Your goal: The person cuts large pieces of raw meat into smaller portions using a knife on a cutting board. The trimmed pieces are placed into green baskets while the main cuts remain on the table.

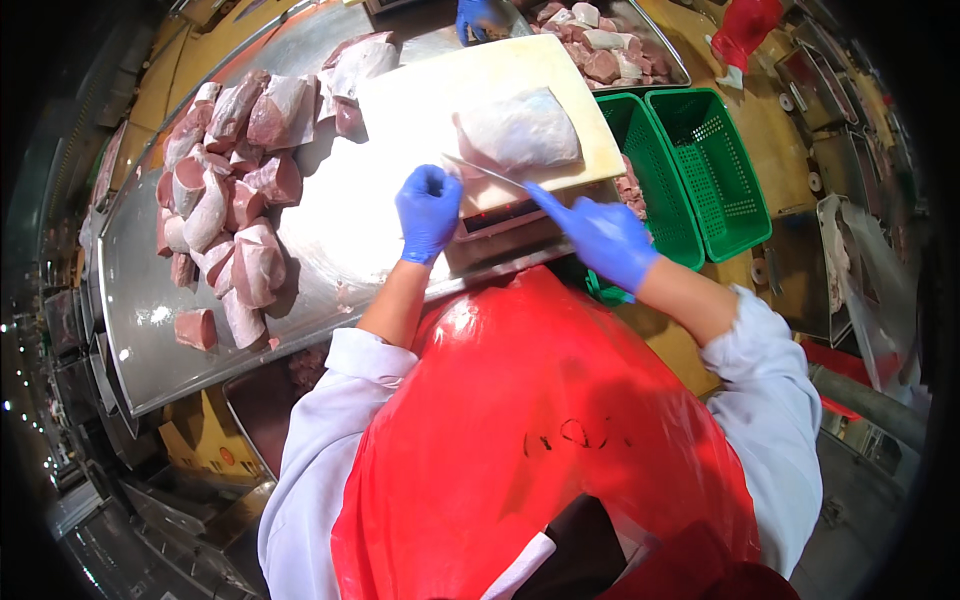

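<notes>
A large pale piece of meat (522, 130) with a white fat layer lies on the cutting board (405, 95). My right hand (608, 240), in a blue glove, grips a knife (490, 173) by its handle, the index finger stretched along it. The thin blade points left, along the near side of the meat. My left hand (430, 212), also gloved in blue, is closed with curled fingers at the board's near edge, close to the knife tip. What it holds, if anything, is hidden.
Many cut meat pieces (240, 190) are heaped on the steel table (150, 350) at the left. Green perforated crates (708, 170) stand right of the board. A tray of meat chunks (605, 50) lies at the far right. Another person's blue-gloved hand (478, 18) shows at the far edge.
</notes>
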A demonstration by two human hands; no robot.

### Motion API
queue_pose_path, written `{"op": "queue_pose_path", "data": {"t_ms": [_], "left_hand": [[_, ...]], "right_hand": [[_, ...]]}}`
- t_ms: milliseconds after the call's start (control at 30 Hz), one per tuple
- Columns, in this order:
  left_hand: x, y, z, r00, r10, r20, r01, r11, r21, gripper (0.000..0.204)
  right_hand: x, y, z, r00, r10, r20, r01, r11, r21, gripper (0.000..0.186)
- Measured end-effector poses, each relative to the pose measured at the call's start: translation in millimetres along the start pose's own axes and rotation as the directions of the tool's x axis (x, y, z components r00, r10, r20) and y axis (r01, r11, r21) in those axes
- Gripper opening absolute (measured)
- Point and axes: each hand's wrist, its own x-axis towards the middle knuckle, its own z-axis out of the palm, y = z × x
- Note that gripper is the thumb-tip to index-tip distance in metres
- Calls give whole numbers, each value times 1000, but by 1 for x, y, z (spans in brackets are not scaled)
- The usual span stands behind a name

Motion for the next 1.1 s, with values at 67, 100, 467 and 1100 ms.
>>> {"op": "queue_pose_path", "data": {"t_ms": [67,100,467,1100], "left_hand": [[15,-21,-24,1000,-19,11,21,988,-156,11],[24,-27,-39,996,84,-5,-84,981,-177,6],[104,16,-87,988,-86,129,155,633,-758,14],[155,-43,-73,945,36,325,183,766,-616,7]], "right_hand": [[-39,9,-23,983,91,159,-67,986,-151,86],[-56,13,-29,970,111,216,-71,981,-182,86],[6,-33,-4,884,409,-227,-155,713,684,75],[108,-203,1,658,753,14,-741,644,189,78]]}}
